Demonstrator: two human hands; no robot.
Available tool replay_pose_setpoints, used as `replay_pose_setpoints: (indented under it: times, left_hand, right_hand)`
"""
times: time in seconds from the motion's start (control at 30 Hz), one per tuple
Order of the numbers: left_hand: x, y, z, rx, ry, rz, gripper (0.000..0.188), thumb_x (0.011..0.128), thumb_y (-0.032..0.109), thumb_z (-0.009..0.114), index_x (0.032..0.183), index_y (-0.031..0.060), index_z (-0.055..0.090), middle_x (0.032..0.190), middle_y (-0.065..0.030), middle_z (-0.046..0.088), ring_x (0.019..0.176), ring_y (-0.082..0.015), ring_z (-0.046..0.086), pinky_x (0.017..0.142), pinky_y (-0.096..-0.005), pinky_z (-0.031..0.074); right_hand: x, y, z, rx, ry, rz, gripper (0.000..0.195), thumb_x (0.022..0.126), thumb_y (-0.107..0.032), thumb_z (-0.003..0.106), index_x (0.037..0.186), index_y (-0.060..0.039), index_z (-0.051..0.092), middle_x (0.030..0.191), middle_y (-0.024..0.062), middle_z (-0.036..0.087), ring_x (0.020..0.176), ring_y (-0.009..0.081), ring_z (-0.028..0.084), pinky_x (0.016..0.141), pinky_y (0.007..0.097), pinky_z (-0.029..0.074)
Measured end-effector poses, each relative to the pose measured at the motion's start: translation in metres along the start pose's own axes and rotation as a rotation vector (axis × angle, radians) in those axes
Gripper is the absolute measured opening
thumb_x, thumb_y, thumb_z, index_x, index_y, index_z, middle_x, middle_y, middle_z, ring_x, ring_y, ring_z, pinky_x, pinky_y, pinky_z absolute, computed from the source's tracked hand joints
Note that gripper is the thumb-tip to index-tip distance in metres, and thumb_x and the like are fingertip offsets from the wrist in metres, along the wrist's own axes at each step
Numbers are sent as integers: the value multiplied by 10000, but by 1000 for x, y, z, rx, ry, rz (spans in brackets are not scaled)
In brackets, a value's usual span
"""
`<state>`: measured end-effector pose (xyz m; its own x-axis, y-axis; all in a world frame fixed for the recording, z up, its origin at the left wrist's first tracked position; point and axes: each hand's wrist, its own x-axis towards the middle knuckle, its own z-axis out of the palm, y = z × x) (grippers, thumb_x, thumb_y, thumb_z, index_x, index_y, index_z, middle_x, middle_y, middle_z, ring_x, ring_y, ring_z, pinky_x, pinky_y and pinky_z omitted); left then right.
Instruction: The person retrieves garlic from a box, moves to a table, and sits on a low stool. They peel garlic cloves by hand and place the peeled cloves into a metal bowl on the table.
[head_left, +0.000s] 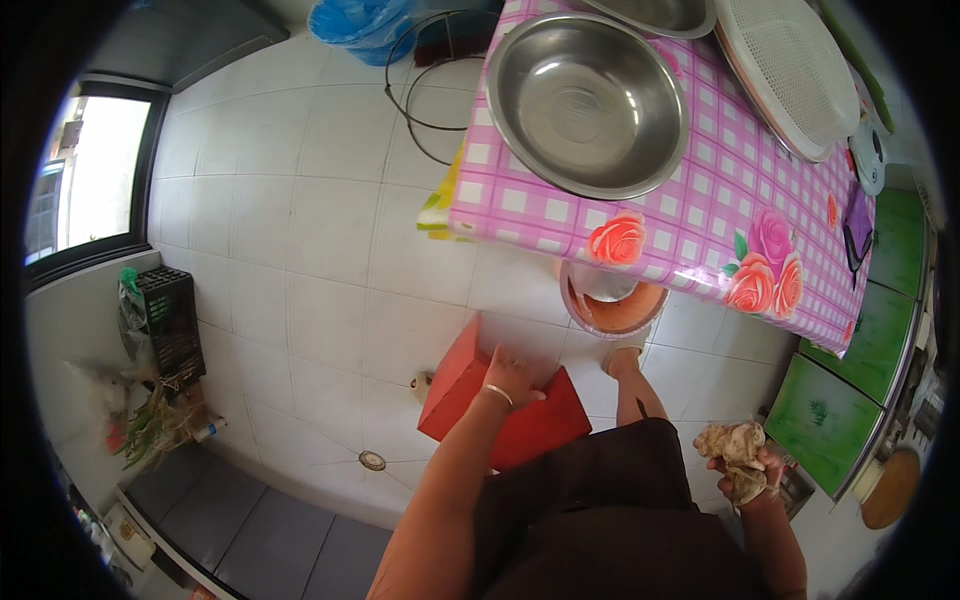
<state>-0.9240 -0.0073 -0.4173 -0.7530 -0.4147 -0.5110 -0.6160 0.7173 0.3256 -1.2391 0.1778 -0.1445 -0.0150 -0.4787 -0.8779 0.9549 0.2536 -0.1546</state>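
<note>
My left hand (511, 377), with a bangle on its wrist, holds the edge of a red stool or open box (532, 431) on the floor just ahead of my legs. Its fingers reach over the edge and the thumb lies to the right. Out to the right, low beside my body, my right hand (772, 472) is closed around several pale, knobby bulbs or roots (735, 450). Those look like garlic or ginger; I cannot tell which.
A table with a pink checked cloth (555, 217) stands ahead, bearing a steel basin (585, 112) and a white strainer basket (795, 67). Under its edge sits an orange tub (622, 319). Green-fronted cabinets (825, 420) are at right, a black crate (174, 322) and leafy stalks (154, 431) at left.
</note>
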Motion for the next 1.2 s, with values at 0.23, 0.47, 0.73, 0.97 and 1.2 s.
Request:
replay_pose_setpoints:
  times: [0.23, 0.47, 0.73, 0.97, 1.2]
  left_hand:
    - [30, 40, 23, -124, -581, 313, 518, 792, 557, 560, 957, 85, 695, 986, -106, 669, 947, -272, 628, 817, -392, 487]
    - [41, 154, 119, -43, -759, 710, 317, 738, 373, 642, 905, 112, 708, 949, -81, 680, 915, -274, 633, 831, -403, 480]
    - [-1, 207, 132, -97, -438, 672, 317, 827, 277, 519, 1082, 126, 631, 1127, -96, 598, 1125, -245, 508, 986, -443, 352]
    - [-7, 151, 101, -136, -401, -375, 365, 922, 261, 403, 1249, 120, 484, 1226, -194, 506, 1156, -391, 465, 928, -566, 373]
    - [45, 178, 99, -417, -664, -374, 404, 903, 354, 468, 1206, 93, 523, 1160, -223, 548, 1077, -376, 548, 890, -455, 449]
  right_hand:
    - [-7, -11, -32, 28, 43, -50, 556, 746, -274, 565, 1258, -87, 453, 1259, 281, 451, 999, 414, 571, 549, 417, 552]
    - [-3, -9, -47, 103, 28, -74, 559, 742, -269, 580, 1253, -83, 454, 1241, 269, 458, 1004, 440, 557, 561, 432, 548]
    - [10, -25, -40, 73, 18, -74, 590, 735, -306, 593, 1260, -80, 446, 1211, 248, 484, 971, 408, 573, 521, 407, 533]
    - [13, -46, -43, 148, -71, -98, 591, 723, -285, 588, 1250, -58, 445, 1207, 264, 469, 947, 418, 569, 516, 382, 541]
    - [9, -97, -50, 296, -194, -150, 598, 672, -229, 598, 1207, 0, 460, 1168, 287, 464, 897, 441, 578, 518, 399, 569]
